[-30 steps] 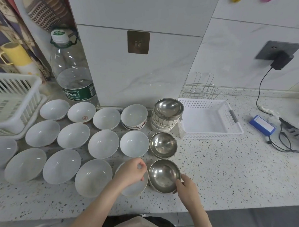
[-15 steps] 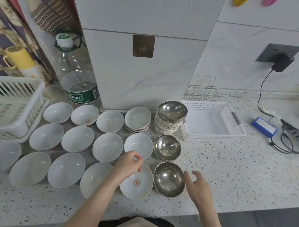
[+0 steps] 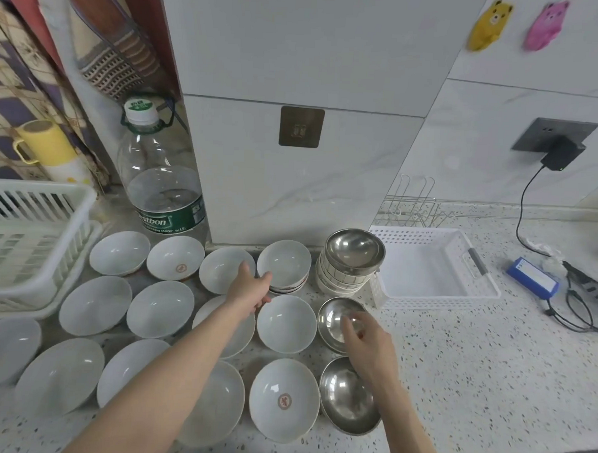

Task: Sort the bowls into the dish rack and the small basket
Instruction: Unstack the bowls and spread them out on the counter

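Now picking begins, nothing sorted yet.
Left hand (image 3: 250, 289) fingers touch the stacked white bowls (image 3: 285, 267); right hand (image 3: 366, 335), fingers loosely spread, hovers over the steel bowl (image 3: 334, 325); next, grasp its rim.

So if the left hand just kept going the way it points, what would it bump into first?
Probably the stacked white bowl at the back row: the left hand reaches toward its near rim, already very close. Whether it touches is unclear.

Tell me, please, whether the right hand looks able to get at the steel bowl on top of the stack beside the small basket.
Probably yes. The right hand hovers over a nearer steel bowl, and the stacked steel bowl sits uncovered just beyond it, with nothing between them.
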A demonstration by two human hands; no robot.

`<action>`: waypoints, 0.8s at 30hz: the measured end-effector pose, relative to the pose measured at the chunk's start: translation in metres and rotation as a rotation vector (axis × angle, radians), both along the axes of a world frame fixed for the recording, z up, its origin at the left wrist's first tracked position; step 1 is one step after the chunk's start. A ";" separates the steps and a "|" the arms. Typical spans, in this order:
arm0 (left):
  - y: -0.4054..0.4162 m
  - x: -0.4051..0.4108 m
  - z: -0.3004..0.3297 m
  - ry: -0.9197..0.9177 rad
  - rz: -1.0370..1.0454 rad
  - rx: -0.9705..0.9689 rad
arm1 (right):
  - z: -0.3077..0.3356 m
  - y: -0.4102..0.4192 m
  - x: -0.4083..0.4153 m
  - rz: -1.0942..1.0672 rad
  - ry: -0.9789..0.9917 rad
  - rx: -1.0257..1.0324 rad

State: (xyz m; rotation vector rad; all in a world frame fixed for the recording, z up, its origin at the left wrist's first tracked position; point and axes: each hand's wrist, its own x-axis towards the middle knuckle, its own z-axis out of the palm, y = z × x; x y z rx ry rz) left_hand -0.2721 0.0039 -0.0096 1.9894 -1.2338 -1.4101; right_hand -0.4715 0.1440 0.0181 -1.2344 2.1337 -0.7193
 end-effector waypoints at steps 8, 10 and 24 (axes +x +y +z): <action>-0.014 -0.009 -0.009 0.054 -0.065 -0.006 | -0.011 0.007 0.013 0.012 -0.048 0.029; -0.016 -0.010 -0.009 0.067 -0.063 -0.008 | -0.014 0.008 0.015 0.006 -0.063 0.045; -0.025 0.002 0.004 0.223 -0.037 -0.045 | -0.006 -0.019 0.024 0.066 -0.075 0.117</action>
